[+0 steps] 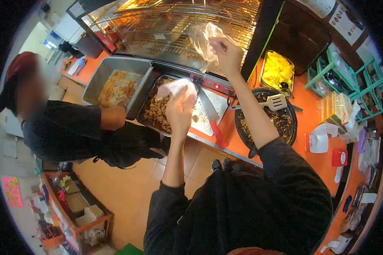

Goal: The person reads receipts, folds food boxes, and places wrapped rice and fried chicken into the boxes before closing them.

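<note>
My right hand (226, 53) is raised in front of the glass warming cabinet (166, 36), its fingers closed on a thin clear plastic bag (206, 42). My left hand (179, 111) is over the edge of a metal tray of chopped meat (155, 111), with a whitish crumpled sheet or bag (176, 88) at its fingers. Between the tray and a black round pan (290, 123) lies a knife with a red handle (217, 132) on a white board (220, 104). A slotted spatula (275, 103) rests across the pan.
A co-worker (68, 127) stands at the left, one hand in a grey tub (93, 83) of crumbly food. Behind the pan is a tray of yellow food (278, 70). Green racks (340, 68) and boxes (334, 109) stand at the right.
</note>
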